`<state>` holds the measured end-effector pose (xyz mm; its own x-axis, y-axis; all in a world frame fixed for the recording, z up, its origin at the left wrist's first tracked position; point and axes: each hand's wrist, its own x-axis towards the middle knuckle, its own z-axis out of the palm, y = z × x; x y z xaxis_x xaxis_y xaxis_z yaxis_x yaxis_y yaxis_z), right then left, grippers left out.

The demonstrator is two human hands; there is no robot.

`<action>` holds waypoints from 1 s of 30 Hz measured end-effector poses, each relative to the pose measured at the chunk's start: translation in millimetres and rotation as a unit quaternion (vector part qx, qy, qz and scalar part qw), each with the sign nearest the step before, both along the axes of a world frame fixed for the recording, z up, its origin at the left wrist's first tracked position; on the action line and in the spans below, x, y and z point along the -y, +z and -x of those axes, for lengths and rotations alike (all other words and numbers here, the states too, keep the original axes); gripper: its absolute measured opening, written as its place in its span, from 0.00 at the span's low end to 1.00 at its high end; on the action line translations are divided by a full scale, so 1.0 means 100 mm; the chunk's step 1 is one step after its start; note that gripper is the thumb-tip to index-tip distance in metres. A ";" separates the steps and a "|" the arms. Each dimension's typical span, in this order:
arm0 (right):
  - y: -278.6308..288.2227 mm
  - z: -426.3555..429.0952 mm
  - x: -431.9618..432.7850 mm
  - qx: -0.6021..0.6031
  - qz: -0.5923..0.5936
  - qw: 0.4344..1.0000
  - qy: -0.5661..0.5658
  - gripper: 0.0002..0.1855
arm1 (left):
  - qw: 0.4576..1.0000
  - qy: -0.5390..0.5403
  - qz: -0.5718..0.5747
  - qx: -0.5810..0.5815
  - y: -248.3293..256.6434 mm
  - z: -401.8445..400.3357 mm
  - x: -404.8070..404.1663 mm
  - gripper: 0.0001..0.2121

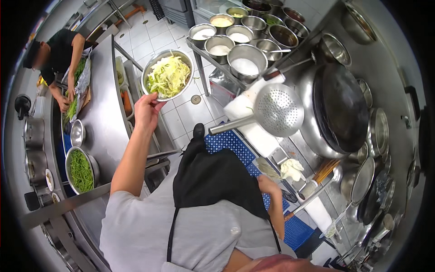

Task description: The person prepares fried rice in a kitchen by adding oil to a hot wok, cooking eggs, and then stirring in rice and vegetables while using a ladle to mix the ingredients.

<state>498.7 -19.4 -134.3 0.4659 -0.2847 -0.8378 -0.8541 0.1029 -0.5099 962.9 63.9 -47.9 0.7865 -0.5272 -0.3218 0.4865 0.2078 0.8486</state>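
Observation:
My left hand (pixel 149 108) grips the near rim of a steel bowl (pixel 144 81), thumb on the inside edge. Shredded cabbage (pixel 168 74) fills the bowl, which is held out over the tiled floor. Low on my right side, beside the black apron (pixel 217 180), is my right hand (pixel 267 184); its fingers are partly hidden, so its grip cannot be made out. Near it, at the edge of the cooking range, lie a dried leaf (pixel 268 167) and a crumpled whitish piece (pixel 291 169). A perforated steel strainer ladle (pixel 279 109) rests over white cloths between me and the wok.
Steel pots of seasonings (pixel 245 64) crowd a stand ahead. A large wok (pixel 343 108) sits at the right, near a bamboo brush (pixel 324 173). At the left, a steel counter (pixel 105 102) holds a bowl of green beans (pixel 81 170); a co-worker (pixel 61 57) handles greens behind it.

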 end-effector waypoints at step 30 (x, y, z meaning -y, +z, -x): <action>1.14 -4.44 2.38 0.338 0.689 0.614 0.186 0.09 | 0.999 -0.034 0.030 -0.028 -0.60 -2.06 0.63 0.06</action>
